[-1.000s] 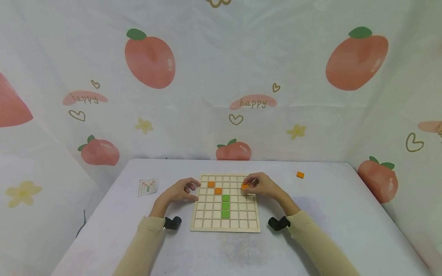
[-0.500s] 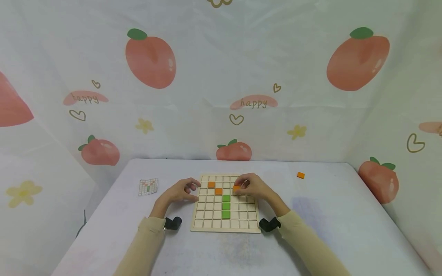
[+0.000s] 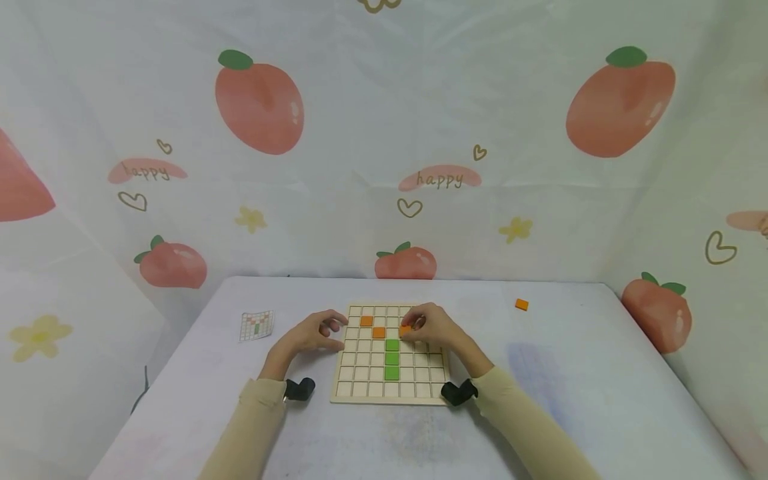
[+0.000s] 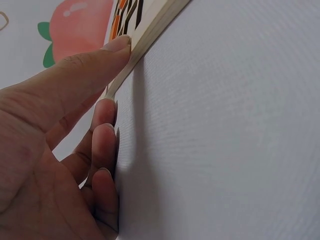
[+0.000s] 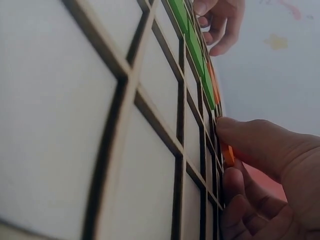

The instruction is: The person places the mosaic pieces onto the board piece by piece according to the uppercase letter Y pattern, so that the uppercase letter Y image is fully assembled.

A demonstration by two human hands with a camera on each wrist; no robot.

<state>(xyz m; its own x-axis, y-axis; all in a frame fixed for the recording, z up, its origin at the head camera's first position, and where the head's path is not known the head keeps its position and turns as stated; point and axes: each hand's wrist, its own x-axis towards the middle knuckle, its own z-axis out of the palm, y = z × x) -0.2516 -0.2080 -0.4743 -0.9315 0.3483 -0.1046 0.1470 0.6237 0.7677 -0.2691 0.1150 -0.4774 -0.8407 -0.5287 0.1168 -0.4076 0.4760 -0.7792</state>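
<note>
A wooden grid board [image 3: 363,390] lies on the table. Three green tiles [image 3: 392,358] fill a column in its middle. Two orange tiles, the upper one [image 3: 367,321] and the lower one [image 3: 379,332], step diagonally down toward that column. My right hand [image 3: 437,327] pinches another orange tile [image 5: 228,155] between thumb and fingers, right at the grid, just up and right of the top green tile. At the board's left edge rests my left hand [image 3: 311,331]; its thumb [image 4: 100,62] touches the rim in the left wrist view, the other fingers loosely bent beside it.
A small paper card [image 3: 257,325] with a printed grid pattern lies left of the board. One loose orange tile [image 3: 522,305] sits at the back right of the white table [image 3: 540,387]. A fruit-printed curtain [image 3: 336,220] hangs behind and at both sides.
My right hand has moved left across the board with its orange tile, from near the right edge toward the green column. My left hand stays at the left edge.
</note>
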